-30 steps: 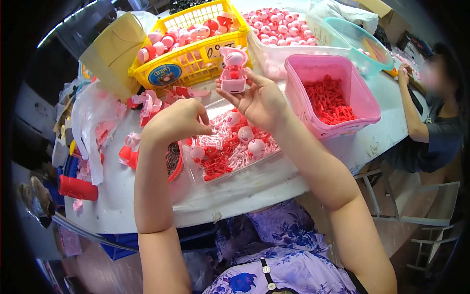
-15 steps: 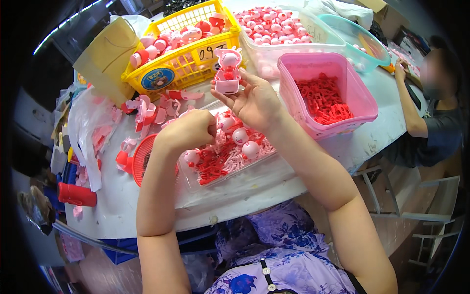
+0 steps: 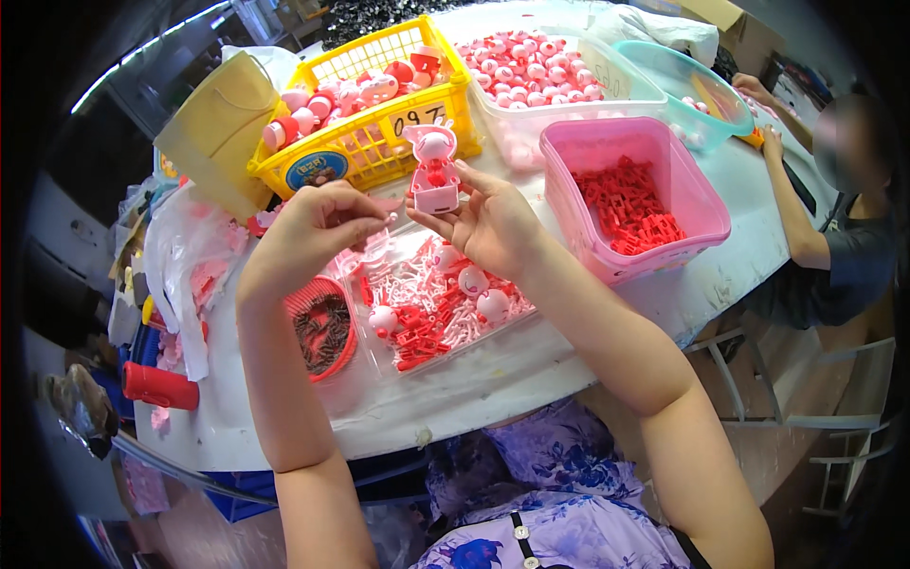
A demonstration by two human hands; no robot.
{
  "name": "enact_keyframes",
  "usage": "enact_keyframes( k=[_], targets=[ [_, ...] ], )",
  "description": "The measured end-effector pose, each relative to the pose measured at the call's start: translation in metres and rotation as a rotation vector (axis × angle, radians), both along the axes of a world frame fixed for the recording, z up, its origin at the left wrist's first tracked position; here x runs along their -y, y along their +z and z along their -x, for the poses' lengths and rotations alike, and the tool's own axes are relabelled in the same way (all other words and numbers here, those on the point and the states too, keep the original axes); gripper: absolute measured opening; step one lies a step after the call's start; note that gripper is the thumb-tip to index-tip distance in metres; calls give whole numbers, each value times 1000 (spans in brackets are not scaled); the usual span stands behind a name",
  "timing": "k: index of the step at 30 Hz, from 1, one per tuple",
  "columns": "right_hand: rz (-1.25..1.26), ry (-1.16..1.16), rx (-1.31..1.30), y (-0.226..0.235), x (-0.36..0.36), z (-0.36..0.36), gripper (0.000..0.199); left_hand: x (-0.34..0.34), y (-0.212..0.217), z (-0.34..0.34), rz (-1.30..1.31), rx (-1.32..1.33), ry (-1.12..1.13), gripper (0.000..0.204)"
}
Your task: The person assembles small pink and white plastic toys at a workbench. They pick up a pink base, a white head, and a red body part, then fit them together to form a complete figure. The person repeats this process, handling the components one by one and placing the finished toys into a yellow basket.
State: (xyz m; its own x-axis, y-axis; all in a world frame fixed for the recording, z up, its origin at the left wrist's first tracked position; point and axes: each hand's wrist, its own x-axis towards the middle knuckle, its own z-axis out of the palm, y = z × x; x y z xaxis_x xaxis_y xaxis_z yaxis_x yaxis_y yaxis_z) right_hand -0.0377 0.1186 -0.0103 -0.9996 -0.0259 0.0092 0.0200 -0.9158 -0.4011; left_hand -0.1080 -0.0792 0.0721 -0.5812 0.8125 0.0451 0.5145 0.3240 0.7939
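Note:
My right hand [image 3: 488, 216] is closed around the lower part of a small pink-and-white toy figure [image 3: 436, 197]. The toy stands upright, with red parts showing in its middle. Left of it, my left hand [image 3: 318, 226] is closed in a pinch. A small pale pink peg [image 3: 391, 219] shows at its fingertips, apart from the toy. Below both hands lies a clear tray [image 3: 431, 358] holding red clips [image 3: 422, 332], pale pink pegs [image 3: 474, 318] and several round white-and-pink heads [image 3: 492, 305]. Beside my left forearm is a red round basket [image 3: 347, 356] of small dark pieces [image 3: 327, 332].
A yellow basket [image 3: 365, 142] of pink and red parts stands at the back. A translucent tub [image 3: 626, 95] holds many round heads. A pink bin [image 3: 592, 254] of red clips stands right. Beyond are a teal basin [image 3: 654, 57] and a co-worker [image 3: 825, 228]. A red cylinder [image 3: 161, 386] lies left.
My left hand has risen from over the tray and moved left, with a pale pink peg now at its fingertips. My right hand still holds the toy. The view has shifted slightly.

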Motion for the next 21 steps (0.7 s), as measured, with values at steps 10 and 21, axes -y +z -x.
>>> enact_keyframes(
  k=[10,21],
  targets=[
    [10,94,17,4,4,-6,36,-28,-11,-5,-261,-520,241,11],
    [86,83,-51,13,1,-9,34,-44,-24,-9,-402,-808,188,15]
  ],
)
